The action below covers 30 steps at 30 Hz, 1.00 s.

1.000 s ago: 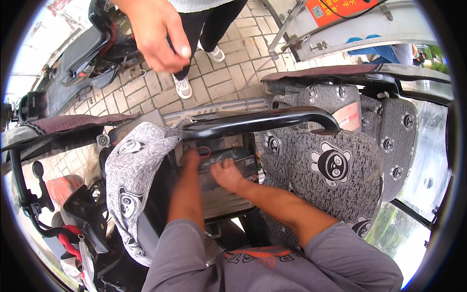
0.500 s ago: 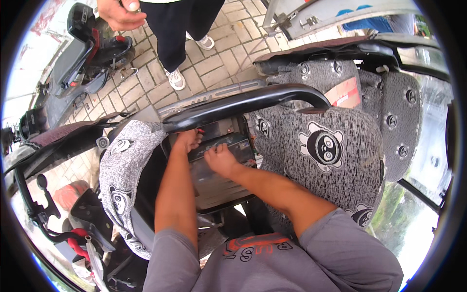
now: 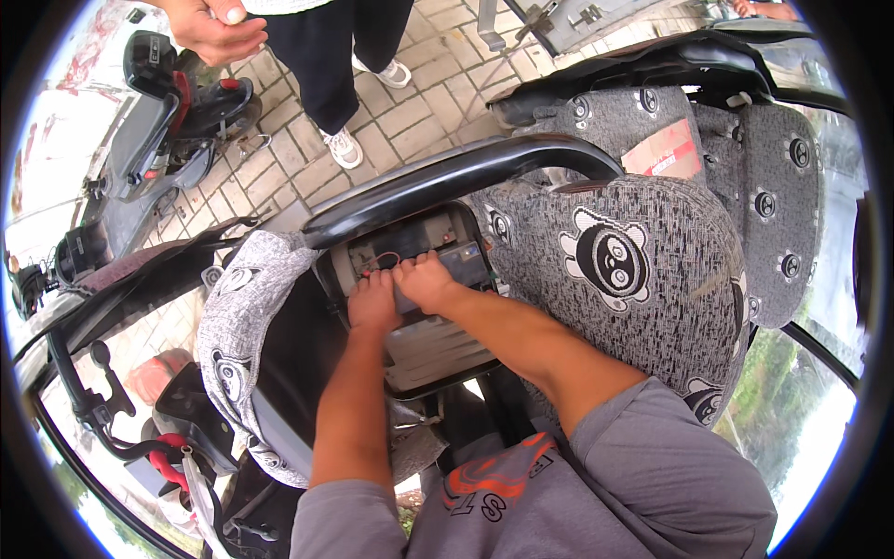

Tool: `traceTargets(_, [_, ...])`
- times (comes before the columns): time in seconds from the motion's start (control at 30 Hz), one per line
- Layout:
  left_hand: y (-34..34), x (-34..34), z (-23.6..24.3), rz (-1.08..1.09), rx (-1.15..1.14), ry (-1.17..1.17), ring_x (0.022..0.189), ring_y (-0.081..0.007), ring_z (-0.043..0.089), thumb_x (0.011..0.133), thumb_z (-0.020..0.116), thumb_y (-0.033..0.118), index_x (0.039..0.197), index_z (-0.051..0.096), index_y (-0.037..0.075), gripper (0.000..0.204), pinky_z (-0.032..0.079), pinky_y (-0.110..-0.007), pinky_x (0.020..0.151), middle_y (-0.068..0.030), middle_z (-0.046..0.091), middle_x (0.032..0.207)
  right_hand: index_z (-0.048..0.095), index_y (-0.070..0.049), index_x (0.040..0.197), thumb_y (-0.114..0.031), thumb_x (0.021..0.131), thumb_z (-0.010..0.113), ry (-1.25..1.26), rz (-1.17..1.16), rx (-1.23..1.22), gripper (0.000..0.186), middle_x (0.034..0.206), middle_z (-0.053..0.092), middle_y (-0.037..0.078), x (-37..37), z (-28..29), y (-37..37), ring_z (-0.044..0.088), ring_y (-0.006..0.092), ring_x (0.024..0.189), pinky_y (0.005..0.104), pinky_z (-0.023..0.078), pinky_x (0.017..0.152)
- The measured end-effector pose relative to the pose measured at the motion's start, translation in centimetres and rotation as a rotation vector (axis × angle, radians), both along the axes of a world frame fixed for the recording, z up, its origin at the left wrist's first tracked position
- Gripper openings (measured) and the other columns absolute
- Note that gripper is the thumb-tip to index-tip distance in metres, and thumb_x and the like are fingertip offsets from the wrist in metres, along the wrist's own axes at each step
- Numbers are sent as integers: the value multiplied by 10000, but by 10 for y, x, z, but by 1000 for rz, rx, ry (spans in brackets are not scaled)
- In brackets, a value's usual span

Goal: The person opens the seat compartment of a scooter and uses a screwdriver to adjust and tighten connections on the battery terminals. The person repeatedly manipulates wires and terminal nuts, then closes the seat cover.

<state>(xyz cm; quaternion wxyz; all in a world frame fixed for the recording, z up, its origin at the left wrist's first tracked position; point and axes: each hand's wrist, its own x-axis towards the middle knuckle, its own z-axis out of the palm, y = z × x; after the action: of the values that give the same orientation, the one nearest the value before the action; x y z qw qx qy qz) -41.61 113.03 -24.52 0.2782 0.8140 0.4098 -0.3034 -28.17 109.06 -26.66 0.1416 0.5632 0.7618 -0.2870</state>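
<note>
Both hands are inside an open box-like compartment [image 3: 438, 359] between the seats. My left hand [image 3: 374, 300] has its fingers curled at the near edge of a dark battery-like block [image 3: 466, 264]. Close against it, my right hand [image 3: 424, 281] is bent with its fingers pressed together on top of the same block. A thin red wire [image 3: 386, 256] loops up just beyond the fingertips. What the fingers pinch is hidden behind the knuckles.
A thick black rail [image 3: 456, 186] arches over the compartment's far side. Patterned padded seats flank it, one at right [image 3: 605, 261], one at left [image 3: 228, 326]. Beyond, another person's hand [image 3: 219, 33] and legs show on the paving. A scooter [image 3: 158, 121] stands far left.
My left hand has drawn back from the compartment's far left corner to beside the right hand. My right hand has moved slightly farther in. The dark block now sits more exposed.
</note>
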Motion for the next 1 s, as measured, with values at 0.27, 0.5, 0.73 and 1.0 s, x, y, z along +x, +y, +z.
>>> traceTargets(0.27, [1,-6,-6,-65,78,21,1105,-259,483,542,796,213,1199,426,84,765,403,-396,926,-76,494,1193,525,-21,1073,-199,522,796,52,-64,177,640,972,590,141,-2,-8,-10,590,326,875,445,448,789])
traceTargets(0.5, [-22,-8,-24,-90,195,16,1050,-236,496,615,743,202,1213,429,104,682,385,-404,929,-55,503,1163,557,-22,1036,-163,753,577,13,-147,312,316,1005,587,191,-15,-42,-35,577,371,891,504,432,853])
traceTargets(0.73, [-32,-23,-60,-59,199,14,1132,-258,445,539,809,212,1264,374,82,856,349,-385,992,-61,459,1213,571,-28,1027,-176,806,510,-11,-133,342,273,1002,591,182,-21,-61,-37,576,391,906,523,417,861])
traceTargets(1.0, [-39,-26,-91,-30,249,-61,1159,-262,429,554,795,191,1266,396,83,824,323,-390,1016,-86,440,1264,559,-32,1069,-169,813,500,-8,-177,371,296,1024,573,177,-27,-93,-44,563,395,927,536,411,884])
